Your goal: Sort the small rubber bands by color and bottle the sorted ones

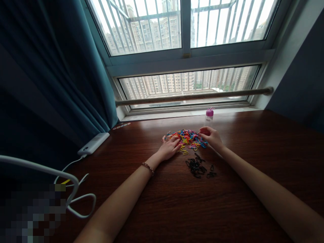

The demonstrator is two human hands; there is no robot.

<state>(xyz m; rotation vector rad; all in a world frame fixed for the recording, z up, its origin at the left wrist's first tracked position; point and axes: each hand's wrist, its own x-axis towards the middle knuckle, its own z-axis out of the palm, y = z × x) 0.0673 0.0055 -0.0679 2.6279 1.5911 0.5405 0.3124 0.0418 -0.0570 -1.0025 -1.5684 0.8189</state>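
A heap of small coloured rubber bands point(189, 137) lies on the dark wooden table point(177, 202) near the window. My left hand point(170, 147) rests on the heap's left edge, fingers stretched flat onto the bands. My right hand point(212, 136) is at the heap's right edge, fingers curled and pinched over the bands; what it holds is too small to make out. A smaller pile of black bands point(198, 167) sits apart, closer to me, between my forearms. A beaded bracelet point(148, 167) circles my left wrist.
A clear bottle with a pink cap point(209, 114) stands behind the heap by the sill. A white power bank point(93, 143) with a white cable point(76, 199) lies at the table's left. A teal curtain point(55, 67) hangs left; a wooden rail point(192, 97) crosses the window.
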